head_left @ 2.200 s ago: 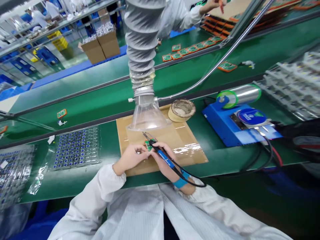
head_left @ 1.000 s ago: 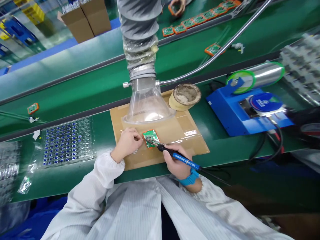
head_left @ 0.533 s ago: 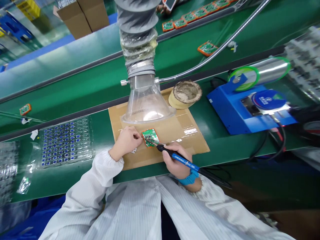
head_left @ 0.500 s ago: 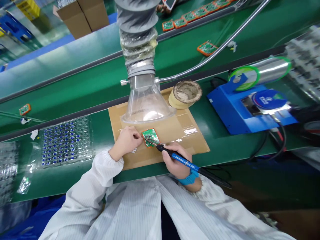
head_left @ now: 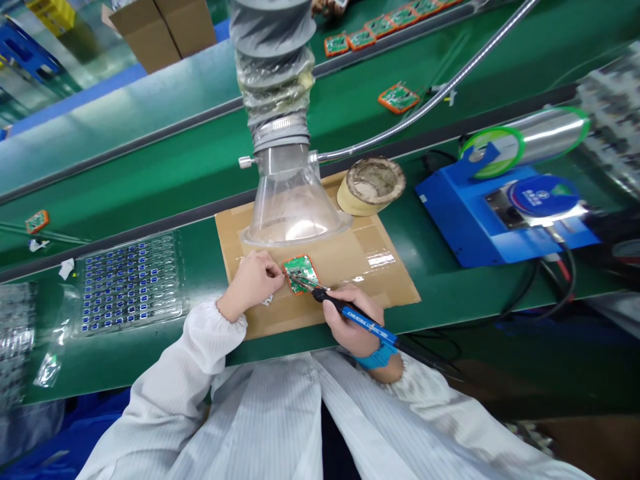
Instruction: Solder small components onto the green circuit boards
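Note:
A green circuit board (head_left: 303, 272) with an orange edge lies on a sheet of brown cardboard (head_left: 345, 267). My right hand (head_left: 354, 321) is closed around a blue and black soldering iron (head_left: 367, 321), whose tip reaches over the board's left part. At the board's left edge, my left hand (head_left: 255, 281) is closed in a pinch; whatever is between the fingertips is too small to make out. A small white piece (head_left: 269, 300) shows beneath that hand. Above the board hangs a clear fume hood (head_left: 297, 210).
Left of the cardboard is a clear tray (head_left: 133, 283) with rows of small blue parts. A round pot (head_left: 371, 187) and a blue solder-wire feeder (head_left: 505, 207) stand to the right. Circuit boards (head_left: 399, 99) lie on the green conveyor (head_left: 200, 147) behind; another person's hand (head_left: 327, 8) is at the top.
The boards on the conveyor behind have shifted a little to the left. My hands, the soldering iron and the board in front of me stay nearly in place.

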The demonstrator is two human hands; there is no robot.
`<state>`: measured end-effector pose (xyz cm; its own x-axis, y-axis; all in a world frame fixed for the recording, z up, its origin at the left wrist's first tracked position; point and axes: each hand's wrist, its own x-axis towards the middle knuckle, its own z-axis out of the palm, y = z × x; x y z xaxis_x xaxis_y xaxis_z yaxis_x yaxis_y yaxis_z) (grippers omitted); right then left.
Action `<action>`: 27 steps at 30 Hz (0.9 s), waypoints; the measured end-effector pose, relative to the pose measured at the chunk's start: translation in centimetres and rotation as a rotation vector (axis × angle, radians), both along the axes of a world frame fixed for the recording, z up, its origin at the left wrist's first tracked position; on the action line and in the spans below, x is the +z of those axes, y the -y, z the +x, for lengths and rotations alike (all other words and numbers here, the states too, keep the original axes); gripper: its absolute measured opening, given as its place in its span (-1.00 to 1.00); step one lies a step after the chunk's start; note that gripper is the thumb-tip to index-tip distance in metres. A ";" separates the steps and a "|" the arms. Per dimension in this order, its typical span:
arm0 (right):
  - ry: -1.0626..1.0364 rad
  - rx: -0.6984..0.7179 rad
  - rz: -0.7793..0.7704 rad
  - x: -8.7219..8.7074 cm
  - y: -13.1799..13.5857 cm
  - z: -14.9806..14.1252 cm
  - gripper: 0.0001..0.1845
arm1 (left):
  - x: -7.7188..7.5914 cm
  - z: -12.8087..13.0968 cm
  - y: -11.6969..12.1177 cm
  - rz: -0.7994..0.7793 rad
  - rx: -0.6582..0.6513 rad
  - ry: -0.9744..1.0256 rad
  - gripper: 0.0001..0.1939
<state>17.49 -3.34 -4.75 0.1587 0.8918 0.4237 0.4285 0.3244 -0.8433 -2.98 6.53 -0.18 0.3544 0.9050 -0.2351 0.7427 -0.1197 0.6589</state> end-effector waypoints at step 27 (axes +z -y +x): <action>0.025 -0.004 0.040 0.3 -0.2 -0.2 -0.86 | -0.1 -0.1 -0.1 0.011 -0.035 -0.003 -0.82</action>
<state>17.31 -3.17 -4.40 0.1507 0.8735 0.4628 0.4506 0.3560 -0.8186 -3.12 6.63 -0.24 0.3853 0.8946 -0.2263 0.7402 -0.1531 0.6548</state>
